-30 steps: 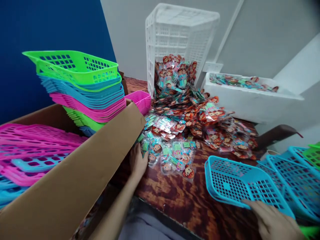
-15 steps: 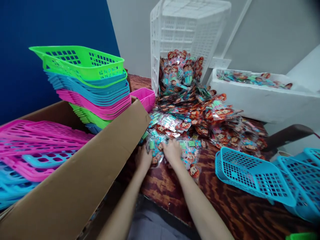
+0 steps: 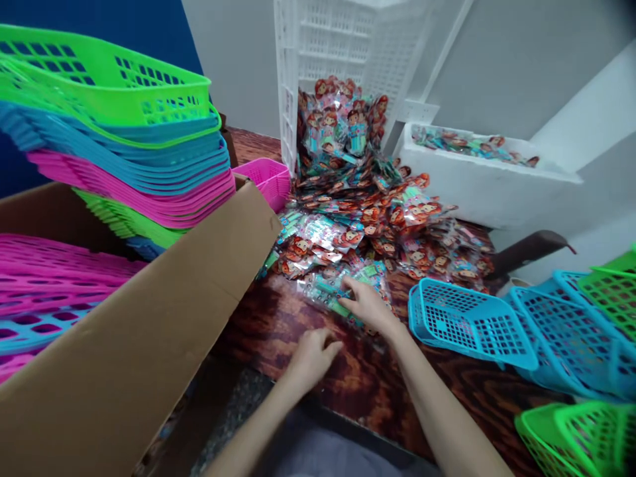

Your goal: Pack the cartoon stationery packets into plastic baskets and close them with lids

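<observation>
My right hand (image 3: 368,305) is over clear plastic packets (image 3: 325,289) at the near edge of the pile, thumb and fingers apart and nothing gripped. The packets hold green-blue pieces and red-haired cartoon figures. Closer to me, my left hand (image 3: 312,358) hovers above the dark wood-grain table (image 3: 268,318), fingers loosely curled with a gap to the thumb, holding nothing visible. Behind both hands, a large heap of the same packets (image 3: 342,192) spills out of a white plastic crate (image 3: 288,86) lying on its side.
On the left, a cardboard box (image 3: 163,318) contains pink and blue baskets, with stacked baskets (image 3: 149,165) beside its far end. A pink basket (image 3: 271,182) stands behind it. Blue baskets (image 3: 472,324) and green baskets (image 3: 576,434) are at right. A white foam box (image 3: 447,175) holds more packets.
My left hand has come off the packets and moved back toward me. My right hand has shifted slightly right with its fingers spread. The view has turned rightward.
</observation>
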The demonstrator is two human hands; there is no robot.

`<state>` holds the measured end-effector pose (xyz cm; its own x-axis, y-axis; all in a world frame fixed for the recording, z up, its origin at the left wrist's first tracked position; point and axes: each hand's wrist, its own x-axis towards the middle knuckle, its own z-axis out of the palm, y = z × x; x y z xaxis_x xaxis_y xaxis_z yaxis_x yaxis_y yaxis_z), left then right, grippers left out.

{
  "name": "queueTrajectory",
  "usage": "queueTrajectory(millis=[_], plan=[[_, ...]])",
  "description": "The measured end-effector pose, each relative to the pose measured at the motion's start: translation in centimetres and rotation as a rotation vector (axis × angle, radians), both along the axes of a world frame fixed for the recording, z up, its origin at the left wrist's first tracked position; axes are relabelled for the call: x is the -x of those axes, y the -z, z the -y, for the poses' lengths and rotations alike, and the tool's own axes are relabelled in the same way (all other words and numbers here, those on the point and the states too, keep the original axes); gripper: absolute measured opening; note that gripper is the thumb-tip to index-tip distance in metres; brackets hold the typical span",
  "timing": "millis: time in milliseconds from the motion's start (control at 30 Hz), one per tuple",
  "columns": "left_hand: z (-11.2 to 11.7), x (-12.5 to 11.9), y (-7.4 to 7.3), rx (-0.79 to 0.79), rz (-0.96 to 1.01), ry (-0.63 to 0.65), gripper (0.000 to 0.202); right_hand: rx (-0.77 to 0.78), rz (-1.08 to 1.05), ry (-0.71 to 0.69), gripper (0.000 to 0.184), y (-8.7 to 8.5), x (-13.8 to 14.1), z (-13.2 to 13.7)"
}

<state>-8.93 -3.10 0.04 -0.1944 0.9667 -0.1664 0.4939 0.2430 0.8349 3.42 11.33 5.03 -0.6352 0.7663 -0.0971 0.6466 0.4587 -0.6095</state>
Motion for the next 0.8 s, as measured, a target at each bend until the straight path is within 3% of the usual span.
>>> queueTrajectory(millis=[100,133,200,300,400,500,567,667,800], plan=[[1.3,1.9,-1.4,-0.045,-0.103,-0.025,0.011,-0.034,0.127,-0.056,0.032,0.0,-1.3,2.0],[1.5,2.6,-1.7,-0.103,-0.169,-0.046,0.022,-0.05,0.152,-0.072,0.037,0.3,-1.4,2.8],[1.3,3.9,-1.7,-0.249,-0.321,-0.025,0.059,-0.097,0.168,-0.102,0.043,1.0,-1.4,4.3],[0.4,5.1,-1.0,-0.325,-0.427,0.168,0.099,-0.133,0.138,-0.166,0.049,1.4,-1.6,6.1],[0.3,5.5,-0.2,-0.271,-0.371,0.236,0.099,-0.109,0.146,-0.188,0.063,0.7,-2.9,7.2],[1.7,4.8,0.0,-0.261,-0.298,0.256,0.091,-0.056,0.264,-0.119,0.077,0.2,-4.9,8.6],[3.0,3.9,0.1,-0.272,-0.262,0.34,0.095,-0.056,0.308,-0.083,0.081,0.4,-5.9,9.8],[4.4,2.7,0.4,-0.308,-0.281,0.407,0.104,-0.085,0.246,-0.049,0.072,1.2,-6.5,11.2],[4.8,2.1,0.6,-0.333,-0.308,0.402,0.112,-0.028,0.086,-0.009,0.043,1.8,-7.0,11.0]])
